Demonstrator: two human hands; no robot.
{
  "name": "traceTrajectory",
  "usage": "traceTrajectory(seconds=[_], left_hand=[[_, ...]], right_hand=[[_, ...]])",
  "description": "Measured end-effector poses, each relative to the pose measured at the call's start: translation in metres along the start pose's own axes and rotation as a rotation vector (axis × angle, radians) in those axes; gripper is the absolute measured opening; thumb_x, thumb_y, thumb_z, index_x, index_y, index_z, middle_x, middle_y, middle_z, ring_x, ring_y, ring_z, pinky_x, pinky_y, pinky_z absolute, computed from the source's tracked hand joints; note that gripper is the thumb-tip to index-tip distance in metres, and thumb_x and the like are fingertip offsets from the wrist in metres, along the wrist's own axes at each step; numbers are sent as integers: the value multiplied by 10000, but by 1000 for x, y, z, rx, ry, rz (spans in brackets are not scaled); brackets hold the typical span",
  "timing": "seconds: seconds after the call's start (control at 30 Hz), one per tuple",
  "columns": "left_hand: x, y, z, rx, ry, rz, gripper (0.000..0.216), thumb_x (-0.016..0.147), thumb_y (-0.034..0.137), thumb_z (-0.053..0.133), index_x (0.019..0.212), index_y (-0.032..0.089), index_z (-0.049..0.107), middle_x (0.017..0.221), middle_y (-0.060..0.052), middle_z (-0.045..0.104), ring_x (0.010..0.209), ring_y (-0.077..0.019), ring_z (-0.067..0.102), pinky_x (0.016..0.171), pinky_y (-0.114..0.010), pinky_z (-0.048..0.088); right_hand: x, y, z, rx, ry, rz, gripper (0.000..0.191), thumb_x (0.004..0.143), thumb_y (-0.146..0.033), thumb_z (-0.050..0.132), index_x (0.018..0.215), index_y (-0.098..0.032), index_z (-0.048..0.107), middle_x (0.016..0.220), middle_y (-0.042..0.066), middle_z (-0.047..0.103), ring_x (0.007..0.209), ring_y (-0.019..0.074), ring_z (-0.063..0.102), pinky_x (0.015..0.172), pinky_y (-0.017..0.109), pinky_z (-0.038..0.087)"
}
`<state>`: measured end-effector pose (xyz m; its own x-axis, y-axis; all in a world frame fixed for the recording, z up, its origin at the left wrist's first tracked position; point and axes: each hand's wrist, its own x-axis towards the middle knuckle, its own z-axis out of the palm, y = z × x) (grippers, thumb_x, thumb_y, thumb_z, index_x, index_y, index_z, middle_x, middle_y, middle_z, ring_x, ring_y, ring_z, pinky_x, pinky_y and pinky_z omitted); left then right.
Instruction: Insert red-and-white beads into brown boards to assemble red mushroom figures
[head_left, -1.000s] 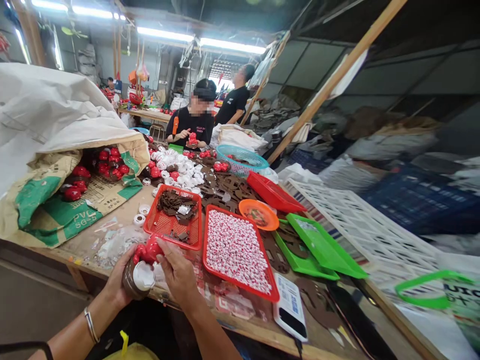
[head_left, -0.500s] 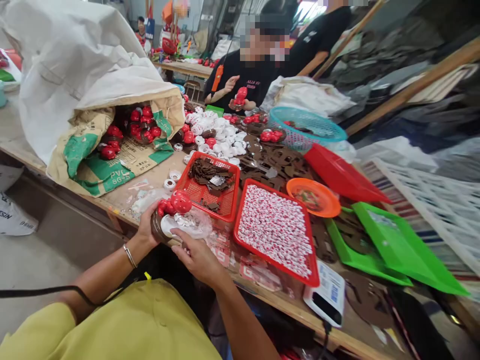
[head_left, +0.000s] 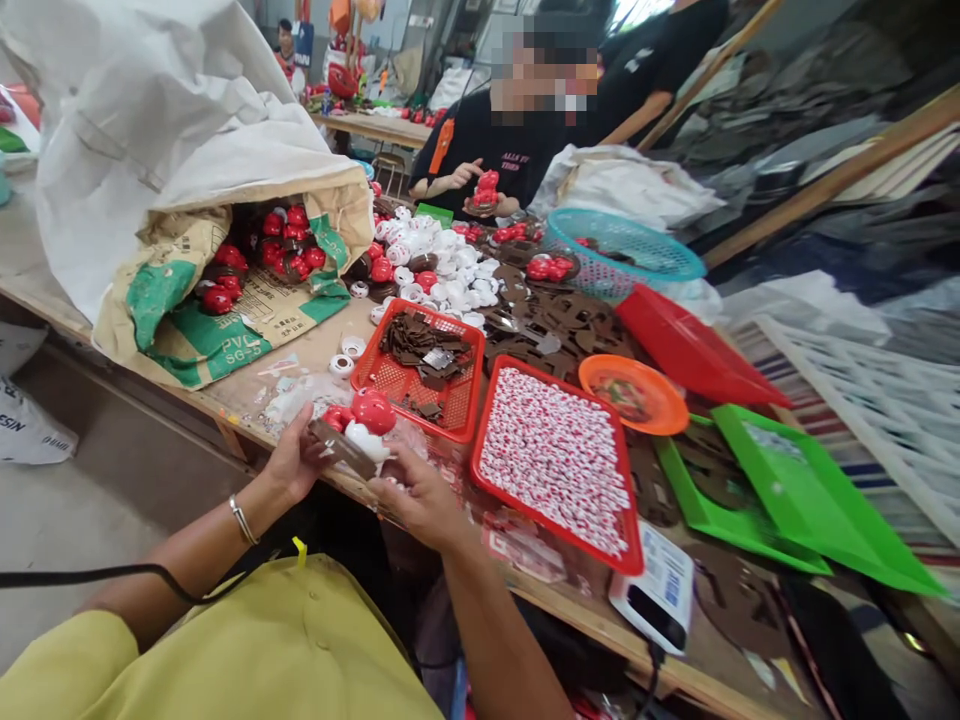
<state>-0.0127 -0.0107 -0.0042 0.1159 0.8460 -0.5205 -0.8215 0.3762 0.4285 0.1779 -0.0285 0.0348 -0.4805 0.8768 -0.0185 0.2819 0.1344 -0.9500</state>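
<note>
Soft light glints off the red figure (head_left: 367,414); right edge blurs.

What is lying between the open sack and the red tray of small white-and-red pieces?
The head view shows a red basket of brown pieces, with white round pieces nearer the sack.

The brown-based figurine (head_left: 367,425) partly hides the fingers of the left hand (head_left: 294,458). The top edge crops the white sack (head_left: 187,120). Pieces (head_left: 551,455) in the red tray (head_left: 636,540) are too tiny to distinguish; the white lattice (head_left: 870,400), blurred, overruns the right edge.
</note>
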Motion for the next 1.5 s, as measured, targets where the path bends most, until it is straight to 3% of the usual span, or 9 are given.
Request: traceTrajectory(seconds=[0.27,0.4,0.57,0.67,0.73,0.83,1.0,1.13,1.5], left_hand=[[-13,1,-17,177,-514,-277,682,613,287,879,1240,240,615,1232,-103,664,1005,-269,669,857,-359,519],[-10,-19,-9,33,-360,-421,365,757,385,760,998,120,690,940,-127,736,822,-255,695,782,-383,540],[-5,-25,2,-104,-106,-414,314,925,365,522,946,95,681,825,-120,732,713,-245,692,716,-397,556],[-7,-21,8,-112,-28,-363,336,926,381,523,1030,99,672,887,-125,738,756,-257,703,732,-415,563],[-10,-21,11,-120,26,-335,336,927,393,526,1037,110,669,881,-114,738,746,-246,703,722,-401,568],[-13,-28,16,-115,110,-310,327,926,405,543,1042,124,662,853,-92,735,708,-220,696,701,-370,570],[-12,-41,20,-140,194,-286,310,931,408,549,1037,134,649,807,-72,721,673,-199,679,648,-336,563],[-9,-45,19,-166,154,-271,305,934,399,551,1038,130,649,808,-74,716,671,-185,671,630,-306,555],[-4,-54,2,-283,69,-263,259,921,339,581,1059,133,656,885,-75,727,766,-203,686,738,-356,569]], right_hand=[[12,-1,-45,640,-343,269,531,699,-548,792,1009,-156,611,572,-97,349,424,19,167,405,174,109],[22,4,-37,736,-247,342,516,723,-463,805,1096,-155,628,529,-113,338,402,15,188,375,132,123],[29,11,-28,983,340,290,180,874,-331,657,928,-159,669,612,-36,561,388,20,361,326,98,278],[31,12,-24,1220,589,327,261,968,-287,471,849,-159,665,781,57,685,675,110,655,531,175,554],[32,12,-19,1306,667,301,356,999,-288,376,844,-161,670,853,89,715,894,162,695,752,279,612],[37,11,-6,1320,695,241,428,1011,-316,320,838,-164,681,871,92,727,971,184,688,909,372,578],[43,12,15,1091,732,76,376,965,-405,427,824,-175,690,832,55,716,873,173,682,919,388,546],[45,16,25,906,796,-48,134,814,-304,614,888,-208,674,823,2,700,830,141,657,896,334,517],[41,3,33,772,818,-113,224,732,-161,592,936,-250,616,917,-9,664,918,133,627,984,365,482]])
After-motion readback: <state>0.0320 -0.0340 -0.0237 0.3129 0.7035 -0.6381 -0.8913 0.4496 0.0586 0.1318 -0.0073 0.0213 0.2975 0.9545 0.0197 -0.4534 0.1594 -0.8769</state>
